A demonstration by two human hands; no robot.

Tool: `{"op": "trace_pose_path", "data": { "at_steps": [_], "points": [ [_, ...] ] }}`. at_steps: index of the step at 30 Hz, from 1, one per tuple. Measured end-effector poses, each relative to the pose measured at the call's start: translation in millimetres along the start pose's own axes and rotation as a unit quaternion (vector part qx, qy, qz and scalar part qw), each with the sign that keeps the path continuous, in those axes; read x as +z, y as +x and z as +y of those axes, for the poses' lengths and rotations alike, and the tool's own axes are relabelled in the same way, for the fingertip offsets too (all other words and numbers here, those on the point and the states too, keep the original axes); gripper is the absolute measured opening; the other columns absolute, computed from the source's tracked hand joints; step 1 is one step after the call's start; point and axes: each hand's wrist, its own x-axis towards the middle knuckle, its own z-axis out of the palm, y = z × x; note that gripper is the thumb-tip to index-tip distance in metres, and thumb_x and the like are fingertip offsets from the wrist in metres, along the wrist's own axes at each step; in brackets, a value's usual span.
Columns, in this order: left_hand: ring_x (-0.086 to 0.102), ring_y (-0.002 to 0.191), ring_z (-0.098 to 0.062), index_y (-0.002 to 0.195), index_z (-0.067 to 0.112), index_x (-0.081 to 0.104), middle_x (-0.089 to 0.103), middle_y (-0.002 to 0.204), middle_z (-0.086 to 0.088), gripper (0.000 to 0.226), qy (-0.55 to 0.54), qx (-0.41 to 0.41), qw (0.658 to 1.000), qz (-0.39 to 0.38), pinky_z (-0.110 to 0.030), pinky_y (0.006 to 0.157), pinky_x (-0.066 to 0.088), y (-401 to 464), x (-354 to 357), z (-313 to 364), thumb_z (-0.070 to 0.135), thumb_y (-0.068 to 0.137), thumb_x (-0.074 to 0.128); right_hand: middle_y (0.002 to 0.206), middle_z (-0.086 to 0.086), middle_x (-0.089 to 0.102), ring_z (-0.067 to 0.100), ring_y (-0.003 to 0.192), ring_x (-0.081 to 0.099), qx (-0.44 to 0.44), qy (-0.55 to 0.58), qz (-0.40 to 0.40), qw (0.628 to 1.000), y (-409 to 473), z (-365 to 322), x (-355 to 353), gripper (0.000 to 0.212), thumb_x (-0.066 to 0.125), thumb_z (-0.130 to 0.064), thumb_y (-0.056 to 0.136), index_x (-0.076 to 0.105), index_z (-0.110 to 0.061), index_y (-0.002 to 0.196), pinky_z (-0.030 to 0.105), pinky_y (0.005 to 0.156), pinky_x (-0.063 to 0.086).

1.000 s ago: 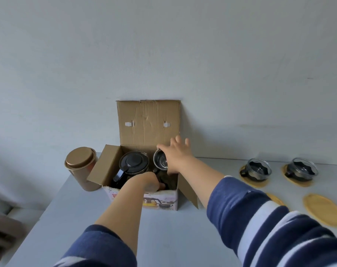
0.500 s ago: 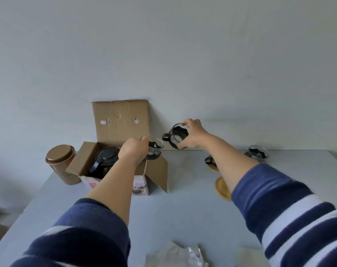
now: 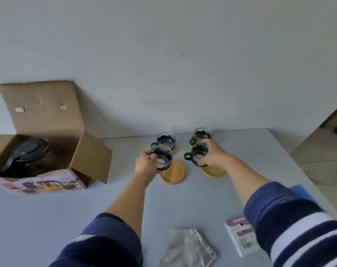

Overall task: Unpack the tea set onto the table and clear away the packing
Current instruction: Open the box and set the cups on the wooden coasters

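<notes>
My left hand (image 3: 145,165) grips a glass cup with a black holder (image 3: 162,157), held just above a round wooden coaster (image 3: 173,172). Another glass cup (image 3: 198,153) is gripped by my right hand (image 3: 214,156), over a second wooden coaster (image 3: 212,172) that the hand partly hides. Behind them two more cups (image 3: 166,139) (image 3: 202,134) stand on coasters near the wall. The open cardboard box (image 3: 90,157) sits at the left with a glass teapot with a black lid (image 3: 26,153) inside.
A crumpled clear plastic bag (image 3: 188,249) and a white and purple leaflet (image 3: 241,234) lie on the grey table (image 3: 48,218) near me. A blue flat object (image 3: 306,195) lies at the table's right edge. The white wall runs behind the table.
Both hands lifted a cup each out of the box and carried them right, over the two front coasters. The view has swung right, so the box now sits at the far left.
</notes>
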Motion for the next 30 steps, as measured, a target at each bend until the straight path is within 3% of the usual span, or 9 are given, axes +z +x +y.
{"op": "trace_pose_path", "data": {
  "at_steps": [2,5,9,11,15,19,21,23,30],
  "points": [
    [0.059,0.106,-0.032,0.130,0.004,0.045,0.048,0.133,-0.018,0.035,0.001,-0.005,1.000,-0.004,-0.024,0.050,0.053,3,15,-12,0.011,0.096,0.040,0.138,0.006,0.044,0.026,0.121,0.051,0.013,-0.010,0.005,1.000,5,19,-3,0.092,0.080,-0.010,0.059,0.038,-0.020,0.140,0.034,0.100,0.046],
    [0.057,0.097,-0.028,0.132,0.007,0.044,0.046,0.133,-0.017,0.036,0.021,-0.015,1.000,-0.005,-0.018,0.045,0.051,4,32,-27,0.011,0.097,0.040,0.139,0.006,0.037,0.032,0.126,0.045,0.037,-0.039,0.012,0.998,12,43,-7,0.094,0.079,-0.016,0.059,0.035,-0.029,0.141,0.042,0.102,0.046],
    [0.054,0.103,-0.028,0.134,0.010,0.043,0.039,0.136,-0.014,0.037,0.052,-0.007,0.999,0.004,-0.041,0.073,0.059,1,43,-44,0.014,0.098,0.035,0.141,0.004,0.033,0.033,0.126,0.039,0.044,-0.047,0.016,0.998,16,62,-8,0.089,0.073,-0.014,0.068,0.030,-0.036,0.143,0.039,0.097,0.048],
    [0.047,0.104,-0.026,0.138,0.011,0.041,0.034,0.135,-0.010,0.039,0.084,0.009,0.996,0.014,-0.039,0.075,0.055,-2,47,-47,0.014,0.100,0.032,0.143,0.004,0.032,0.032,0.129,0.034,0.035,-0.056,0.015,0.998,19,68,-8,0.089,0.070,-0.014,0.073,0.026,-0.037,0.146,0.035,0.097,0.044],
    [0.049,0.084,-0.021,0.140,0.010,0.040,0.031,0.135,-0.009,0.041,0.139,0.033,0.989,0.031,-0.038,0.079,0.053,-3,51,-49,0.018,0.101,0.028,0.147,0.004,0.029,0.031,0.133,0.030,0.024,-0.049,0.006,0.998,18,70,-10,0.095,0.069,-0.012,0.074,0.019,-0.037,0.150,0.035,0.101,0.040],
    [0.050,0.093,-0.025,0.144,0.014,0.036,0.029,0.138,-0.005,0.047,0.176,0.025,0.984,0.031,-0.042,0.091,0.050,-3,49,-48,0.031,0.101,0.026,0.152,0.003,0.022,0.031,0.138,0.026,0.034,-0.056,-0.027,0.997,15,66,-17,0.104,0.068,-0.011,0.075,0.004,-0.038,0.153,0.039,0.108,0.036],
    [0.047,0.097,-0.022,0.147,0.015,0.033,0.026,0.144,-0.004,0.051,0.187,0.023,0.981,0.035,-0.035,0.090,0.043,-4,45,-44,0.038,0.101,0.027,0.156,0.003,0.016,0.032,0.141,0.020,0.039,-0.089,-0.031,0.995,14,62,-23,0.106,0.069,-0.016,0.076,0.000,-0.038,0.153,0.039,0.110,0.033],
    [0.043,0.099,-0.019,0.148,0.013,0.030,0.023,0.148,-0.004,0.053,0.207,0.030,0.977,0.039,-0.032,0.087,0.036,-6,37,-36,0.039,0.101,0.028,0.158,0.005,0.011,0.031,0.143,0.013,0.039,-0.117,-0.027,0.992,13,54,-28,0.103,0.068,-0.018,0.077,0.001,-0.037,0.153,0.040,0.112,0.029],
    [0.049,0.124,-0.028,0.142,0.014,0.041,0.039,0.145,-0.008,0.046,0.355,0.098,0.927,0.065,-0.041,0.100,0.044,-10,-36,5,0.030,0.099,0.037,0.155,0.009,0.020,0.035,0.142,0.014,-0.042,-0.224,-0.014,0.974,-3,-19,-8,0.083,0.056,-0.021,0.084,0.009,-0.035,0.152,0.049,0.114,0.023]
  ]
}}
